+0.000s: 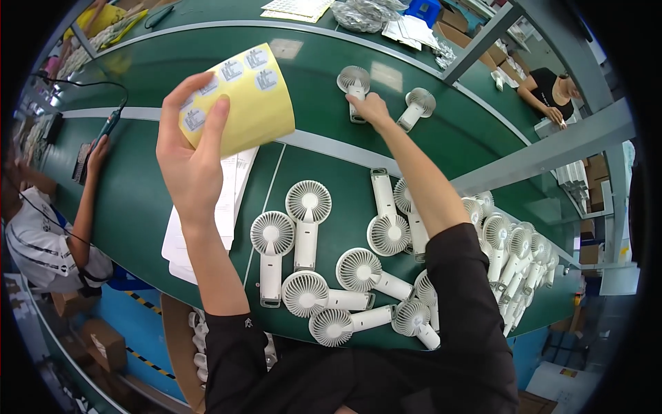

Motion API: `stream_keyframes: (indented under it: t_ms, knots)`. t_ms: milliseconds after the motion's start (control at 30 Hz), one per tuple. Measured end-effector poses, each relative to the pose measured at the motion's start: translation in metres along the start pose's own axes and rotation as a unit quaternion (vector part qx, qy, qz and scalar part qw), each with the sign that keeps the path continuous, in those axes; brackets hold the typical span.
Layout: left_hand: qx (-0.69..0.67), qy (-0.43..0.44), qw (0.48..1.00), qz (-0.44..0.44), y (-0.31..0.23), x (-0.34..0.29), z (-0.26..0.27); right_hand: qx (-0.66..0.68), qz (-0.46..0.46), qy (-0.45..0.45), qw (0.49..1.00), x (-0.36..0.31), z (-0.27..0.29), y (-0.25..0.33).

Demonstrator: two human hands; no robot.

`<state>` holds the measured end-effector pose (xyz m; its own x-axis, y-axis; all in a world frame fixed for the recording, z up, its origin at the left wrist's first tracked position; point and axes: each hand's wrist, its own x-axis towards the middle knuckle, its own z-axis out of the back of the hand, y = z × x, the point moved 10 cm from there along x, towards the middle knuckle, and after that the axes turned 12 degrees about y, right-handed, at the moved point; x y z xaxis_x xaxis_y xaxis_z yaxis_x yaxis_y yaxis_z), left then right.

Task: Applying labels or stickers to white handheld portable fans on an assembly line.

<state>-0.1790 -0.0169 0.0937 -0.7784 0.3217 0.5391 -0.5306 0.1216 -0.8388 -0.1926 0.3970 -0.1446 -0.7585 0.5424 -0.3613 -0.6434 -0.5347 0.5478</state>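
Observation:
My left hand point(196, 155) is raised over the left part of the green table, closed round a wide roll of yellow backing point(258, 114) that carries small pale printed stickers. My right arm stretches to the far strip of the table. There my right hand point(372, 110) grips the handle of a white handheld fan point(354, 77); some of its fingers are hidden. Just right of it lies another white handheld fan point(419, 105). Nearer to me, between my arms, several more white handheld fans point(310, 203) lie at various angles.
Many white fans crowd together point(514, 255) at the right. Paper sheets point(196, 238) lie under my left forearm. A grey metal post point(545, 148) slants across the right side. One person at left holds a corded tool point(109, 123); another person point(552, 96) sits far right.

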Motion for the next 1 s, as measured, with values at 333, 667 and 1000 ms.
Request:
stream_keyframes:
  t_ms: [333,667,1000]
  knots:
    - [0.109,0.078,0.991,0.016,0.010,0.003,-0.021,0.440,0.138,0.169,0.871,-0.108,0.004,0.056]
    - [-0.160,0.293,0.932,0.139,0.026,-0.042,-0.137,0.553,0.321,0.322,0.699,-0.294,0.008,0.114]
    - [-0.217,0.358,0.890,0.182,-0.011,-0.078,-0.163,0.570,0.299,0.419,0.640,-0.350,-0.008,0.105]
